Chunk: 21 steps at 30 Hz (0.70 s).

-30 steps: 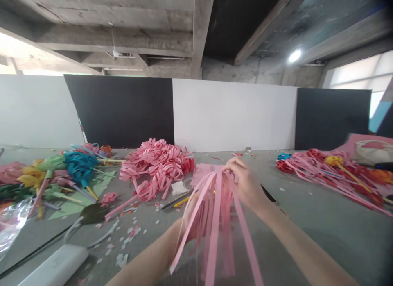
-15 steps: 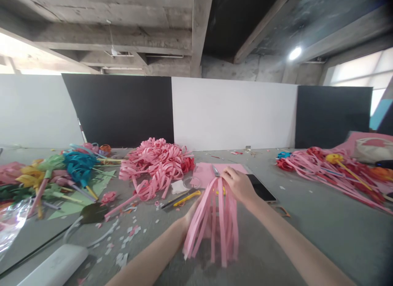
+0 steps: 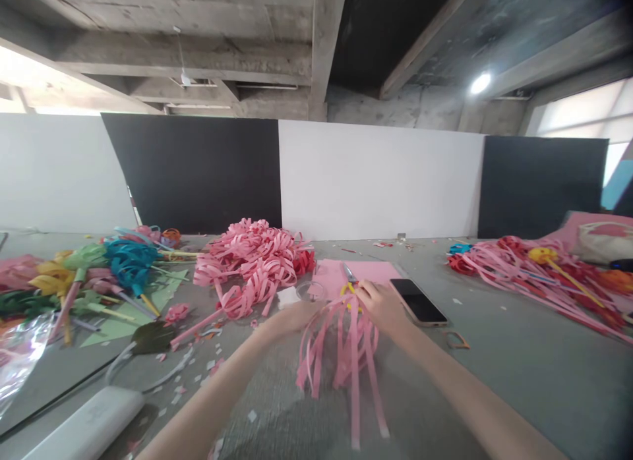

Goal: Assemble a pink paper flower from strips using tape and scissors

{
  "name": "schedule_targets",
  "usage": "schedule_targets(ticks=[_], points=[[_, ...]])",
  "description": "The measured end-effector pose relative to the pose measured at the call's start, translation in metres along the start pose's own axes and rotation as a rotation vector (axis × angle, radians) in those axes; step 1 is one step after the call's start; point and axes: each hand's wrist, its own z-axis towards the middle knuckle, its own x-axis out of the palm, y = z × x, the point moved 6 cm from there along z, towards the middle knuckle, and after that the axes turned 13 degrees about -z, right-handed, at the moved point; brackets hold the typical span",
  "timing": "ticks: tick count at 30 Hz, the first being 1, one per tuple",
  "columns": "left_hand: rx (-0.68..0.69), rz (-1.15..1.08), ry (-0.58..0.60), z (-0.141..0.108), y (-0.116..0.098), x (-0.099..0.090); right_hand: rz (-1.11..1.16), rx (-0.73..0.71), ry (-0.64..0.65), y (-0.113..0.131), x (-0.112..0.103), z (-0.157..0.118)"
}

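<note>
A bunch of fringed pink paper strips [image 3: 355, 374] fans downward over the grey table between my hands. My right hand [image 3: 380, 305] has its fingers closed at the upper end of the strips, beside the scissors. My left hand [image 3: 299, 315] is at the left of the bunch, low over the table; its fingers are hidden behind the strips. The scissors [image 3: 349, 275], with yellow handles, lie on a sheet of pink paper [image 3: 380, 270], their handles partly covered by the strips and my right hand.
A phone [image 3: 419, 302] lies right of my right hand, near a small tan frame-shaped piece [image 3: 457, 340]. Behind are a heap of curled pink paper [image 3: 257, 262] and a clear tape roll [image 3: 310, 290]. Colourful paper flowers [image 3: 131, 262], a white power bank [image 3: 91, 424] and more strips [image 3: 514, 269] flank.
My left hand has moved up and left, covering the yellow cutter and dark pen seen before. The strips have dropped lower and spread; my right hand has shifted slightly down, uncovering more phone.
</note>
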Motion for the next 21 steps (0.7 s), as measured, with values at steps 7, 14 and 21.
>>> schedule_targets(ticks=[7, 14, 21], points=[[0.134, 0.361, -0.183, -0.009, -0.028, 0.006, 0.03, -0.023, 0.001, 0.006, 0.004, -0.002], [0.155, 0.577, -0.18, -0.011, -0.024, 0.015, 0.077, -0.046, 0.012, 0.01, 0.001, -0.001], [0.168, 0.674, -0.159, -0.01, -0.019, 0.015, 0.123, -0.084, 0.029, 0.012, 0.004, -0.001]])
